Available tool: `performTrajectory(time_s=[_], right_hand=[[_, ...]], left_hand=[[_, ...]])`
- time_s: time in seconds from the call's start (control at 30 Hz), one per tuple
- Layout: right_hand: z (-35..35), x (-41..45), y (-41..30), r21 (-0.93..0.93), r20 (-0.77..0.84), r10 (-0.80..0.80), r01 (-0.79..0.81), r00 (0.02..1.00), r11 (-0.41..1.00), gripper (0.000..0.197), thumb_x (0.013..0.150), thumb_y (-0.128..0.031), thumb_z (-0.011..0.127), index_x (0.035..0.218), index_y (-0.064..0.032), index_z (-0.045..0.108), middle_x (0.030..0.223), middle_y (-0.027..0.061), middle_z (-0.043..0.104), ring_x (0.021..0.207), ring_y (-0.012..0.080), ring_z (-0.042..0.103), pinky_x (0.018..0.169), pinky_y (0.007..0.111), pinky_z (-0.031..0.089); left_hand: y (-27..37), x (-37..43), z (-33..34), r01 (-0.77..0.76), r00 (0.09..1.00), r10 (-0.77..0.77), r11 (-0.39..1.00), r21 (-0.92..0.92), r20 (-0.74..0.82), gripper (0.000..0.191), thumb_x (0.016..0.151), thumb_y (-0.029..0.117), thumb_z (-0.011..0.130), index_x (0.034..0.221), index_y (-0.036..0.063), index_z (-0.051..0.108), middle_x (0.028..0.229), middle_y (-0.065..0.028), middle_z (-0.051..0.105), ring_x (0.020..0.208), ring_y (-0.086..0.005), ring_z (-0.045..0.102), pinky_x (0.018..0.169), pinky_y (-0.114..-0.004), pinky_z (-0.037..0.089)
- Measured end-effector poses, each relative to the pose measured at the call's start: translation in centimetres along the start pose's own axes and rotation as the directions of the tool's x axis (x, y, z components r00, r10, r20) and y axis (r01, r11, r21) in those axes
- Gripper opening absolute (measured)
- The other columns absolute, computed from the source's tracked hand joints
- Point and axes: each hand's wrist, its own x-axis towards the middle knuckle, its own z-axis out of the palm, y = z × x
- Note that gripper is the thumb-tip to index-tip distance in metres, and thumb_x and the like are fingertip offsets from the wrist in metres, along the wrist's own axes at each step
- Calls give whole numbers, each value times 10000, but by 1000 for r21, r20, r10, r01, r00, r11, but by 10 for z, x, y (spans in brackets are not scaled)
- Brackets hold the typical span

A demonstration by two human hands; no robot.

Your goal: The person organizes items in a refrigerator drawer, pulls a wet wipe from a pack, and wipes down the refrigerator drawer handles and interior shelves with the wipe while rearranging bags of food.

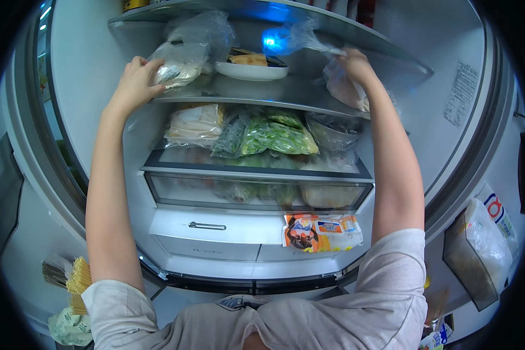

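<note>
Inside an open refrigerator, my left hand (135,85) rests against a clear plastic bag (181,68) with pale contents at the left of the middle glass shelf; its fingers touch the bag's near side. At the right of that shelf my right hand (354,65) pinches the twisted neck of a clear plastic bag (343,87), which holds something pale and rounded. A white dish (251,72) with a light brown piece of food stands between the hands. Behind it a blue light shines through thin plastic.
Below are a bag of flat pale food (195,124), bagged green vegetables (280,133) and a wrapped bowl (334,129). Under them sit a transparent drawer (262,192) and an orange wipes pack (323,232). An upper glass shelf (227,6) hangs above; refrigerator walls (437,83) flank both arms.
</note>
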Motion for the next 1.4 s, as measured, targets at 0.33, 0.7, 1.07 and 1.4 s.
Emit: performTrajectory(time_s=[0.33, 0.7, 1.07, 1.4], right_hand=[[-23, -23, -158, 931, 252, -180, -188, 951, 313, 267, 877, -182, 458, 1024, 4, 580, 927, 81, 604, 797, 163, 559, 723, 283, 444], [47, 23, -318, 923, 243, -396, -86, 885, 375, 377, 825, -235, 507, 1032, 77, 549, 889, 126, 607, 779, 182, 576, 693, 305, 445], [11, -24, -279, 513, -241, -375, 446, 895, 734, 683, 697, -442, 661, 1147, 26, 449, 907, 265, 599, 873, 372, 594, 770, 393, 461], [21, -43, -277, 392, 198, -550, 449, 811, 803, 482, 759, -382, 594, 973, 49, 572, 898, 257, 603, 875, 384, 587, 775, 417, 469]], left_hand=[[1, -20, -16, 36, 948, -201, 838, -545, -247, 285, 831, 254, 557, 969, 10, 608, 914, -93, 584, 831, -184, 542, 750, -269, 431], [20, -10, -24, -248, 856, -131, 744, -620, -500, 279, 781, 14, 446, 1011, 37, 603, 1062, -84, 557, 999, -173, 523, 836, -290, 418], [-27, 77, -4, -96, 984, -2, 834, -544, -178, 316, 821, 187, 423, 988, 2, 617, 916, -110, 624, 862, -201, 572, 783, -277, 426], [-34, 136, 8, 193, 951, -155, 973, -124, 266, 299, 799, 326, 481, 824, 56, 606, 778, -111, 601, 696, -222, 553, 650, -327, 432]])
